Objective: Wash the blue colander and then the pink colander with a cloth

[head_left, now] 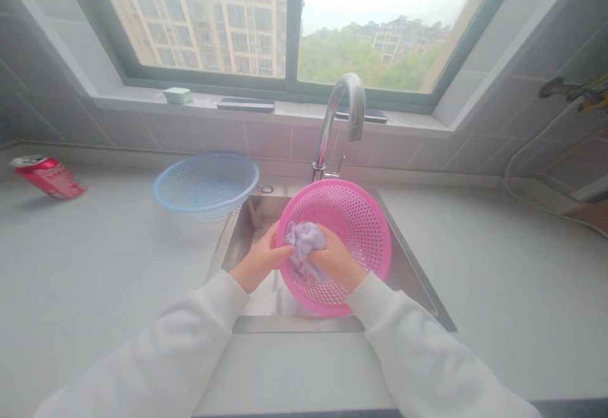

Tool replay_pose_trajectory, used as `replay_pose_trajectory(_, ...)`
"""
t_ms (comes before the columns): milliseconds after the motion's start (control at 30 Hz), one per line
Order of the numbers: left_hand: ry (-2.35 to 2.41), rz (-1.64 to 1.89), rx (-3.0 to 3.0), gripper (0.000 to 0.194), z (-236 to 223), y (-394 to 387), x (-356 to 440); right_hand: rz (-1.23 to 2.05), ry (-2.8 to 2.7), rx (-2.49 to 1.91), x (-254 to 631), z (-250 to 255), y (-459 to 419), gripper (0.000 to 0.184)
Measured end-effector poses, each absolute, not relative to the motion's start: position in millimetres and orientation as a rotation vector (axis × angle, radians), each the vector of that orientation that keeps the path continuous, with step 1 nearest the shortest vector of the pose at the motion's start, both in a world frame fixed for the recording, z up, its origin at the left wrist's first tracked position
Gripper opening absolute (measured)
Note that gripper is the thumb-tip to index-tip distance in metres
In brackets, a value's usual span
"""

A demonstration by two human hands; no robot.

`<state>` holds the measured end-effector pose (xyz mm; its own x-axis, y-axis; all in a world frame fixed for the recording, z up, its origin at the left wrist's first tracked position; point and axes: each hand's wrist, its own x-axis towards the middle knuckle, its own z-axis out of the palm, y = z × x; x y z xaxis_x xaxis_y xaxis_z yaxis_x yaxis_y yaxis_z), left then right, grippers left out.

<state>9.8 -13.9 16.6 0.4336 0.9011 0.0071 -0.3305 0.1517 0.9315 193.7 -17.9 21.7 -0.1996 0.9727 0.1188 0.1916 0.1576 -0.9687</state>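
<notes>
A pink plastic colander point(370, 234) is tilted over the metal sink point(413, 278), its perforated inside facing me. My left hand point(266, 254) grips the colander's left rim, thumb on the inner side and fingers hidden behind it. Inside the colander my right hand point(335, 258) is closed on a crumpled pale purple cloth point(304, 244), which lies against the inner wall near the left rim. The curved metal faucet point(330, 123) rises just behind the colander; no water shows from its spout.
A blue plastic basket point(206, 183) stands on the counter point(118, 278) left of the sink. Farther left is a red drink can point(50, 176). A green soap-like block point(177, 95) and a dark flat phone-like object point(246, 105) lie on the windowsill. A hose point(513, 171) runs along the right wall.
</notes>
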Motion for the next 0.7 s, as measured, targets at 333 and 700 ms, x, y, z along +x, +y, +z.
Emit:
replay_pose_trajectory(333,0.704,1.147,1.299,0.096,17,-21,10,1.061,-1.704,-1.099,187,33,-25,0.033)
replay_pose_trajectory(700,0.673,1.019,1.599,0.094,22,-29,11,1.278,-1.551,-1.135,211,30,-22,0.038)
